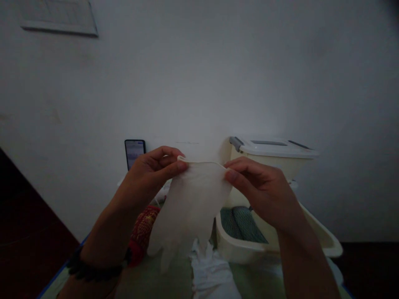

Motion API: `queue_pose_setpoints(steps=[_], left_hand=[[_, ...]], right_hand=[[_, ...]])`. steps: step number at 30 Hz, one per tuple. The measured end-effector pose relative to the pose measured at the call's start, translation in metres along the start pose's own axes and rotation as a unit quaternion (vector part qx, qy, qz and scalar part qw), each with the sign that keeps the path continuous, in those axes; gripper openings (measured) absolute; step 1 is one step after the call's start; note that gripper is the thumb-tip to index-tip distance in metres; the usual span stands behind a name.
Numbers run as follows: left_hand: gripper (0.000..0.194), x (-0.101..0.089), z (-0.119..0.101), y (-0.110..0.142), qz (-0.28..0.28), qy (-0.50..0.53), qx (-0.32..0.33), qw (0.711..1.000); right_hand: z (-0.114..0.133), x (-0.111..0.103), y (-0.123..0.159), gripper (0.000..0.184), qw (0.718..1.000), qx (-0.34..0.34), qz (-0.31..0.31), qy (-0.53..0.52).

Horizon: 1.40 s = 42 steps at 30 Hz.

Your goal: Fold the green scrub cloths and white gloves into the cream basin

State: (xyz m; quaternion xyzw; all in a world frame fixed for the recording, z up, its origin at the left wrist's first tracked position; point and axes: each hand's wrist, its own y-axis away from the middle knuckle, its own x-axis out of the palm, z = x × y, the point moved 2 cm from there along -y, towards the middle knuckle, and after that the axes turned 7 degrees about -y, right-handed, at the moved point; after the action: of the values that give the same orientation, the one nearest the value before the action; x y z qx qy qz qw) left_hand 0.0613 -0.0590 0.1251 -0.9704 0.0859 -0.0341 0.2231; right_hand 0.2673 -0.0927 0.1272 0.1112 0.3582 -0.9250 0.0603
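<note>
A thin whitish disposable glove (pixel 193 203) hangs between my hands, its cuff at the top and its fingers pointing down. My left hand (pixel 152 166) pinches the left end of the rolled cuff edge between thumb and fingers. At the right end of that edge, my right hand (pixel 255 182) pinches in the same way, so the cuff is stretched nearly level. Just below the glove's fingers lies a crumpled white cloth item (pixel 212 272) on the green table surface (pixel 156 284). A dark beaded bracelet circles my left wrist.
Behind my left hand, a phone (pixel 134 151) stands upright near the wall. A red patterned knitted item (pixel 145 226) lies at left. On the right, an open cream bin (pixel 246 249) holds green knitted fabric (pixel 241 224); a lidded cream box (pixel 274 151) stands behind it.
</note>
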Motion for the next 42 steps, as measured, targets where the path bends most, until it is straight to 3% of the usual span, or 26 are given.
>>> queue_pose_setpoints(steps=[7,14,22,31,35,39,42], left_hand=[[0.014,-0.008,0.006,0.001,0.093,-0.049,-0.043,0.994],[0.010,-0.010,0.003,-0.002,0.022,-0.069,0.045,0.996],[0.005,-0.014,-0.003,0.002,0.090,-0.160,0.068,0.981],[0.002,-0.019,-0.007,0.008,0.058,-0.276,0.137,0.950],[0.002,-0.017,-0.008,0.009,0.007,-0.275,0.171,0.946],[0.004,-0.013,-0.007,0.008,-0.051,-0.278,0.184,0.941],[0.008,-0.012,-0.007,0.008,-0.058,-0.290,0.189,0.936]], right_hand=[[0.004,0.001,0.002,0.016,0.996,-0.018,-0.001,0.090],[0.006,0.000,0.002,0.010,0.993,-0.035,0.002,0.114],[0.010,-0.002,0.002,0.010,0.992,-0.025,0.019,0.122],[0.012,-0.001,0.003,0.010,0.986,-0.034,0.000,0.162],[0.016,0.000,0.005,0.007,0.983,-0.058,-0.037,0.171],[0.017,-0.001,0.004,0.004,0.986,-0.039,-0.048,0.154],[0.014,-0.004,0.003,0.005,0.989,-0.025,-0.051,0.133]])
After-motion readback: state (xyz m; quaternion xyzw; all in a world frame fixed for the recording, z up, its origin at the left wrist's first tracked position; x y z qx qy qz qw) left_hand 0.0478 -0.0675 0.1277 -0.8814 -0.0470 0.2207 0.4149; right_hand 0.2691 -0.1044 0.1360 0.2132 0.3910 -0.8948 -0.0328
